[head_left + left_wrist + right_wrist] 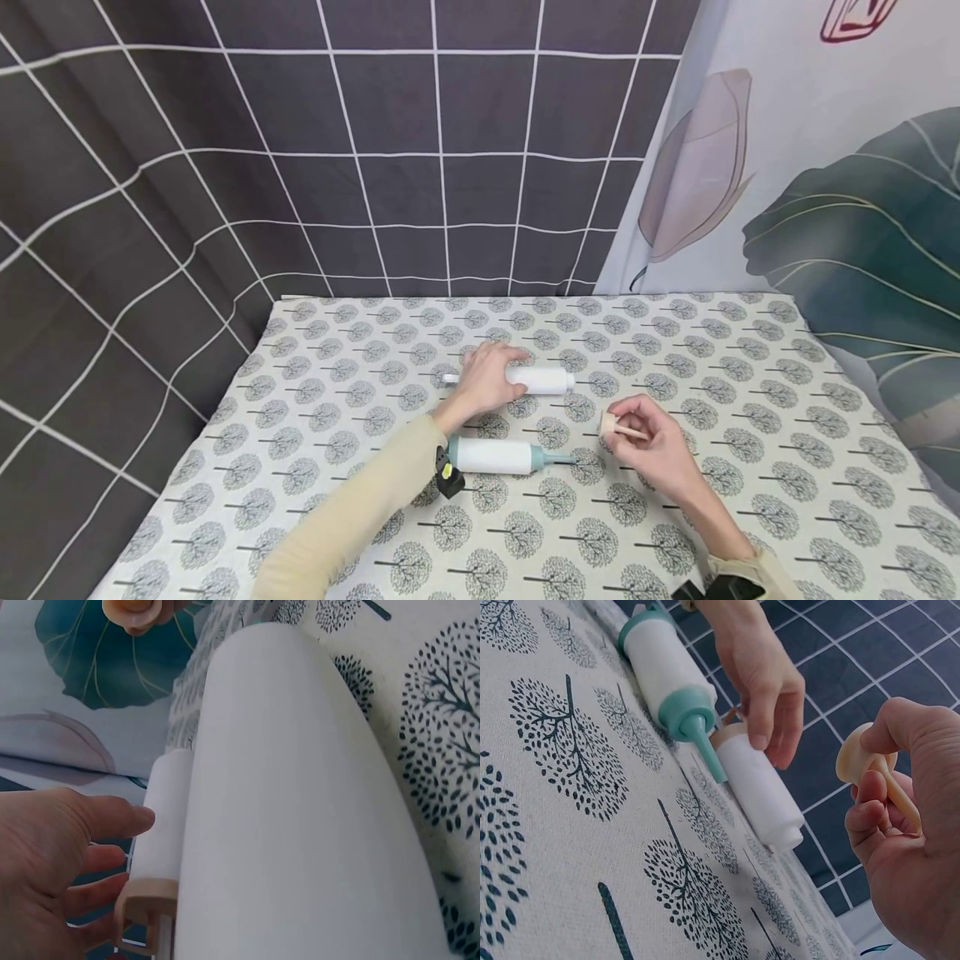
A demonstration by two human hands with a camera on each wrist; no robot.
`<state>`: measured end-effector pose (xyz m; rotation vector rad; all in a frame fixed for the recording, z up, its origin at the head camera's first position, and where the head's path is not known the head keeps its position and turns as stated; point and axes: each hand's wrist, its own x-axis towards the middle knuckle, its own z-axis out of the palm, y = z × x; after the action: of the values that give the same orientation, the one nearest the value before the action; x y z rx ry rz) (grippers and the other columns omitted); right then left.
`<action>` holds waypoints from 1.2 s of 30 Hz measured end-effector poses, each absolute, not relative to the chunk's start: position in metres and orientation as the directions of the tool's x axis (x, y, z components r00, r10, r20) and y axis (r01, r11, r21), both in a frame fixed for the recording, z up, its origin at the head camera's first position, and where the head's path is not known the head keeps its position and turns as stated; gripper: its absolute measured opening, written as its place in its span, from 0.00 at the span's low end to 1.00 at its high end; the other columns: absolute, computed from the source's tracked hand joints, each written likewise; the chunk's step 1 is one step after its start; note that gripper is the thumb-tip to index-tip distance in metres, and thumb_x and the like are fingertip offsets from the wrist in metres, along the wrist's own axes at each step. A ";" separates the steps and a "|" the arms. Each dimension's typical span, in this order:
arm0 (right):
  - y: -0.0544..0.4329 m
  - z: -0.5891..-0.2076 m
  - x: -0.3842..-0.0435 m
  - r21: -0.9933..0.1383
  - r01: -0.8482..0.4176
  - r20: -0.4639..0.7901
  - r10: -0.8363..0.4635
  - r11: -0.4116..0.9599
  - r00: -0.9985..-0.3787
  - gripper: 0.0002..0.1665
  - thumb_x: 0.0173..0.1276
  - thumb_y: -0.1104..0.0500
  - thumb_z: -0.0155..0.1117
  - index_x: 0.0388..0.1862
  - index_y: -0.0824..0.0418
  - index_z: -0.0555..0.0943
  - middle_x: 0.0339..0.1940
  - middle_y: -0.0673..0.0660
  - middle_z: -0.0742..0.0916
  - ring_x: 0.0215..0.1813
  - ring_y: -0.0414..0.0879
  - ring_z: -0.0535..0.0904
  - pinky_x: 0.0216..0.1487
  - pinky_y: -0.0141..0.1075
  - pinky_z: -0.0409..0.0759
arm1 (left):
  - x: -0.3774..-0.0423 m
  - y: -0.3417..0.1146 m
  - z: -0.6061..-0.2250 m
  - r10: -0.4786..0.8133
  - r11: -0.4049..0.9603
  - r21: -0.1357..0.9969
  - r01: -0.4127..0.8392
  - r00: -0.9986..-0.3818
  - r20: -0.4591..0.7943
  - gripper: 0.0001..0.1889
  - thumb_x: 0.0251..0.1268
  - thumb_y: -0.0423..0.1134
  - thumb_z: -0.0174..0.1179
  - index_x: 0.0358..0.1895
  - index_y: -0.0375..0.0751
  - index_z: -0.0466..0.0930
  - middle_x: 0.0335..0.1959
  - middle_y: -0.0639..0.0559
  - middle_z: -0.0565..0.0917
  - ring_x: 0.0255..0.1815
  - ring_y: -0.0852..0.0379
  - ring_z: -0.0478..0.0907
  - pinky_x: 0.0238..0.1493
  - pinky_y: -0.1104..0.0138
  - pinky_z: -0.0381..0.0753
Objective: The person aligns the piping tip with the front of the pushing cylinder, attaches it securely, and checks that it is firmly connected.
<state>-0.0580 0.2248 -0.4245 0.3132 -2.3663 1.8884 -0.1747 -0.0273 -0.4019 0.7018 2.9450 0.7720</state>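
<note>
My left hand hovers around the white tube lying at mid-table, thumb on its near side. Its fingers look loose in the left wrist view, and contact is hard to judge. A beige collar rings one end of that tube; a small white neck ends the other. Between thumb and fingers, my right hand pinches a beige nozzle with a round base and a thin tapered spout. Closer to me lies a second white tube with a teal cap and long teal nozzle.
Tree-print cloth covers the table. Behind it hangs a dark curtain with white grid lines, and at the right a pale curtain with large leaves. The teal-capped tube lies just beside my left forearm.
</note>
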 end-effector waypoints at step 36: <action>0.225 -0.426 -0.058 -0.954 -0.217 0.201 -0.096 0.209 -0.975 0.19 0.57 0.78 0.65 0.48 0.73 0.73 0.36 0.62 0.83 0.38 0.45 0.80 0.44 0.31 0.83 | -0.181 -0.038 -0.414 0.481 0.721 0.534 0.442 -0.874 0.073 0.26 0.50 0.36 0.76 0.56 0.42 0.83 0.51 0.47 0.85 0.49 0.48 0.78 0.56 0.53 0.73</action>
<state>-0.0581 0.2254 -0.4262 0.3076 -2.3655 1.8918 -0.1809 -0.0382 -0.4137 0.7648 2.8480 0.8559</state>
